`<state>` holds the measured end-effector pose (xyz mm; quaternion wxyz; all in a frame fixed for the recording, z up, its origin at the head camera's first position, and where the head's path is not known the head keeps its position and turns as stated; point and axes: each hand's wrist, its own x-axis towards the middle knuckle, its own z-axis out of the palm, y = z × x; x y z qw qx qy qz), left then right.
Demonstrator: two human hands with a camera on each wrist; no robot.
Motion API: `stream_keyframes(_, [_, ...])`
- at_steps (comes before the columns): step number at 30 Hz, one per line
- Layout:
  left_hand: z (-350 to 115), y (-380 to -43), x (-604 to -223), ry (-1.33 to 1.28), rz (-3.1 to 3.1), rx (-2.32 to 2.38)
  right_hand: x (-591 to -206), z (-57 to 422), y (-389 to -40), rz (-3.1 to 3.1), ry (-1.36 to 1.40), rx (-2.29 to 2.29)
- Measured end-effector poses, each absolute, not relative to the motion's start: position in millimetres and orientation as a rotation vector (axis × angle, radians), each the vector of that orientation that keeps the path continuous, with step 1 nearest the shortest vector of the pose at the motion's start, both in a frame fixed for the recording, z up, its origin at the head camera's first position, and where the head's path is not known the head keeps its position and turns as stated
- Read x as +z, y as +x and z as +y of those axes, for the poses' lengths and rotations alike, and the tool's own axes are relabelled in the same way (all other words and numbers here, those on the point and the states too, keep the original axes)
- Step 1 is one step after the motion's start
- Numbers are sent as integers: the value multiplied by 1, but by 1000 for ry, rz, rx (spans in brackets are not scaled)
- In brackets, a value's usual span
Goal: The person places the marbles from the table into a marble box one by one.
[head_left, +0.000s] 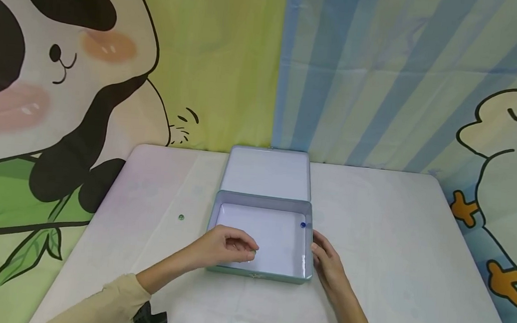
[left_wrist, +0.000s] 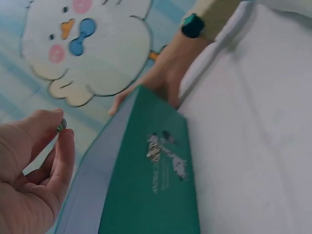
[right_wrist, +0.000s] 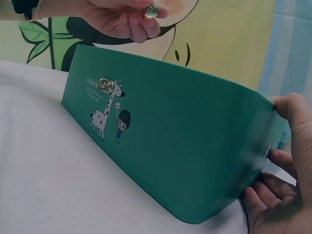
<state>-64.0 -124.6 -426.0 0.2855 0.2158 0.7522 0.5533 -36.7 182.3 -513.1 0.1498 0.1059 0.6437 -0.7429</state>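
My left hand [head_left: 227, 244] is over the front left of an open tin box [head_left: 258, 275] and pinches a small greenish glass marble [right_wrist: 151, 10] between thumb and fingertips. In the left wrist view the same marble [left_wrist: 62, 125] peeks out from the fingertips. Against the outside of the box's right wall, my right hand [head_left: 330, 264] rests with its thumb and fingers touching the metal. A blue marble [head_left: 303, 225] lies inside the box near its right wall. To the left of the box, a green marble [head_left: 181, 217] sits on the table.
The hinged lid [head_left: 266, 172] is folded back behind the box. A white cloth covers the table [head_left: 380, 230]. Printed curtains [head_left: 229, 69] hang along the back and sides. A metal clasp [right_wrist: 105, 85] is on the box's green front.
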Motion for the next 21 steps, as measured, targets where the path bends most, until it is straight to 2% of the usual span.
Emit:
stream_keyframes(4, [-107,-76,-425,583,1971,1400,-512,182,-37,1859,302,-2125])
stream_keyframes(9, [-84,-106,-424,488,1959,1319,-511,183,-38,1855,302,-2152])
stream_keyframes(14, [-61,-136,-439,374,2006,1240,-512,183,-38,1834,313,-2159])
stream_keyframes(21, [-19,-142,-468,449,2090,1074,-514,181,-38,1837,325,-2162])
